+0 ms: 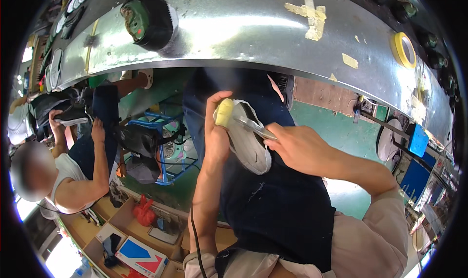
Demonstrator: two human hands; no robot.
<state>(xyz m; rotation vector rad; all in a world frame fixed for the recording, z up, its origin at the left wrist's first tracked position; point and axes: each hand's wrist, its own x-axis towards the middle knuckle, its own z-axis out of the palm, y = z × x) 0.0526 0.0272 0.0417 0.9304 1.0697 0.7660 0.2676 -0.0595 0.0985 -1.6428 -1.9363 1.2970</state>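
A pale grey shoe piece (251, 153), long and sole-shaped with a whitish edge and a dark opening near its far end, rests above my dark-clothed lap. My left hand (217, 137) grips its left side. A yellow wrap (224, 113) covers the left thumb, which presses near the far end, while the index finger stretches out past it. In my right hand (301, 150), closed from the right side, is a thin metal tool (257, 128) with a flat, shiny blade. The blade lies across the shoe piece, its tip close to the yellow wrap. Whether it cuts or scrapes cannot be seen.
Ahead runs a metal workbench (234, 32), carrying a black shoe on a green last (151, 22) and a yellow tape roll (404, 50). A co-worker (78, 183) handles a dark shoe at left, beyond a blue metal frame (168, 173). Cardboard compartments (109, 207) stand lower left.
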